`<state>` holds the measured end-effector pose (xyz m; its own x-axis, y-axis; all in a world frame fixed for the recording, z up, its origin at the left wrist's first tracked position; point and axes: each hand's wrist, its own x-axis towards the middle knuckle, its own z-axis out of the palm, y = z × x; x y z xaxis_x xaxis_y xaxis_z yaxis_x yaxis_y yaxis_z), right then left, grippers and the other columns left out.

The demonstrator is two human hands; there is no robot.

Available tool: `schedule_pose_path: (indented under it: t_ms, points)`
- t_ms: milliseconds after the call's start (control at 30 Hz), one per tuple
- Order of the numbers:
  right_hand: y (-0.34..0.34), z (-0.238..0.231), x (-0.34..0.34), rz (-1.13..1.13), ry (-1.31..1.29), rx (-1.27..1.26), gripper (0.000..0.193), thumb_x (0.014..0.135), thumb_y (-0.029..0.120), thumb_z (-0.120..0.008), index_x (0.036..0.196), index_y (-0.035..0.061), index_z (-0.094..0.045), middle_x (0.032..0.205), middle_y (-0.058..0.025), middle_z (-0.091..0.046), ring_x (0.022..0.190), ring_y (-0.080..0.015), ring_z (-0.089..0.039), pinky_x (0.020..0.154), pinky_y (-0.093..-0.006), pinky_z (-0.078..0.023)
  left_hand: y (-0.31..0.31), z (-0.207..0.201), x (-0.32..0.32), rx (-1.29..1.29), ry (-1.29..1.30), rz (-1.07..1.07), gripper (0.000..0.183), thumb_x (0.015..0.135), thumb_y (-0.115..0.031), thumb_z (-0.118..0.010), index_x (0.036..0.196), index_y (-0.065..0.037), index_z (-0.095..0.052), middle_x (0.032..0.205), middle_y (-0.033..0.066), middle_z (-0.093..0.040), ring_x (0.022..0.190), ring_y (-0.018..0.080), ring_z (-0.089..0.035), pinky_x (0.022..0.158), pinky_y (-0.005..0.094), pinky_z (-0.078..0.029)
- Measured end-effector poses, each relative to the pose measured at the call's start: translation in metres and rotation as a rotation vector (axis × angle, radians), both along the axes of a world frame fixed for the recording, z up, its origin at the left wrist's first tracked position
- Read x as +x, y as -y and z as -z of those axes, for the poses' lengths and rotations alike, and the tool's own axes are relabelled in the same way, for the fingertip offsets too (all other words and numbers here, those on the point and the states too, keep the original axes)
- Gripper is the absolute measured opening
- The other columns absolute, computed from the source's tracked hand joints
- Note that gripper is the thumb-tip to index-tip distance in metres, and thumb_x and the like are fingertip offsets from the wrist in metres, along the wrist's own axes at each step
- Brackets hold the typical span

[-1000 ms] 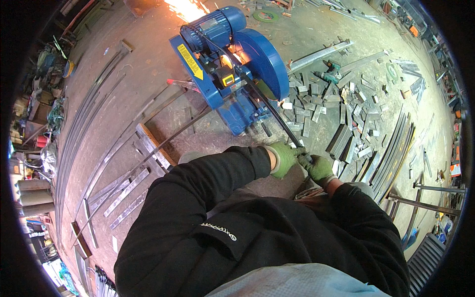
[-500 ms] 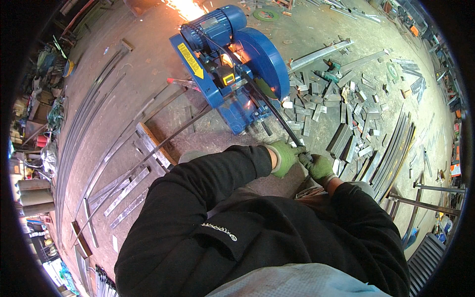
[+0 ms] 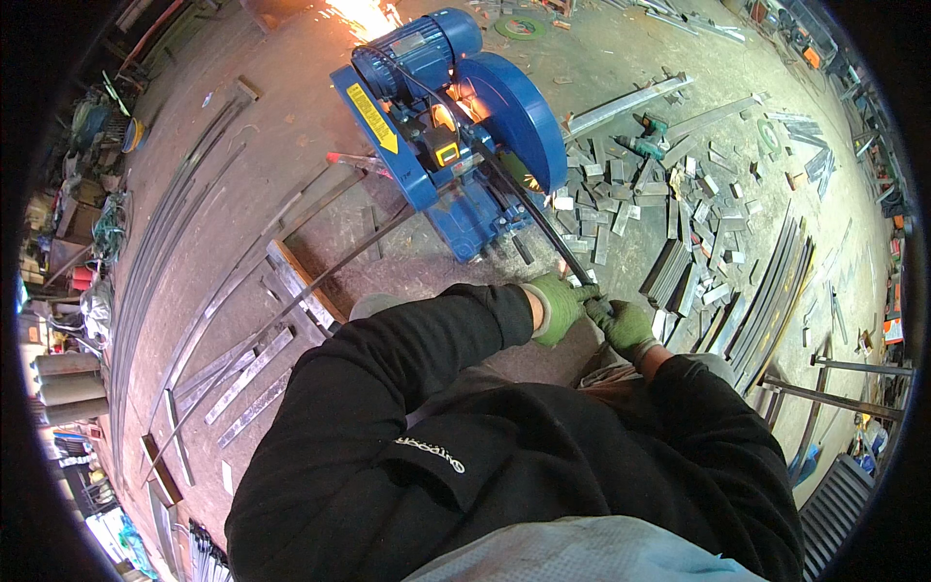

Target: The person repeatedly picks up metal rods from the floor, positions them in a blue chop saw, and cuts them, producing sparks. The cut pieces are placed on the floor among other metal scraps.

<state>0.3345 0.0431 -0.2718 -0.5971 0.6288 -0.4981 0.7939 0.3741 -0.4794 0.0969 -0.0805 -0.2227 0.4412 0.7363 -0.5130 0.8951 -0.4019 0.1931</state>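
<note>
A blue cut-off saw (image 3: 512, 112) stands on the floor in front of me, its motor (image 3: 417, 53) toward the far side. From it a long dark handle (image 3: 548, 231) slants down to my hands. My left hand (image 3: 556, 308), in a green glove, is closed round the handle near its end. Beside it, my gloved right hand (image 3: 628, 330) is wrapped round the handle's tip. A long thin metal bar (image 3: 354, 254) runs from the lower left into the saw. Bright sparks (image 3: 361, 16) spray away behind the motor, and orange light glows beside the round guard. Where the disc meets the bar is hidden.
Cut metal pieces (image 3: 669, 209) lie heaped right of the saw, with a green power drill (image 3: 642, 145) among them. Long metal strips (image 3: 160, 252) lie at the left, and more lengths (image 3: 771, 301) at the right. A rusty-edged metal channel (image 3: 303, 286) supports the bar near my left arm.
Small bright sparks now show at the guard's lower edge. The saw has shifted very slightly; both hands keep their hold on the handle.
</note>
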Motion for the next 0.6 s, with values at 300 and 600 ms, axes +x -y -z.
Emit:
schedule_pose_path:
  t_ms: [300, 600]
  points:
    - [-0.0016, 0.0091, 0.0033, -0.016, -0.037, 0.023, 0.091, 0.108, 0.086, -0.073, 0.122, -0.0025, -0.090, 0.114, -0.0356, -0.087, 0.113, -0.0589, -0.083, 0.099, -0.0602, -0.063, -0.0037, 0.0037, 0.0010, -0.080, 0.049, -0.058, 0.088, 0.106, -0.057, -0.085, 0.178, -0.011, -0.064, 0.205, 0.0177, -0.026, 0.167, 0.0454, -0.060, 0.136, 0.0592, -0.050]
    - [-0.0014, 0.0093, 0.0027, -0.017, -0.035, -0.011, 0.088, 0.109, 0.084, -0.075, 0.119, -0.0024, -0.090, 0.113, -0.0349, -0.087, 0.110, -0.0569, -0.084, 0.095, -0.0588, -0.063, -0.0001, 0.0051, -0.0002, -0.051, 0.064, -0.077, 0.096, 0.105, -0.054, -0.086, 0.187, -0.014, -0.053, 0.204, 0.0184, -0.027, 0.164, 0.0474, -0.063, 0.136, 0.0595, -0.050]
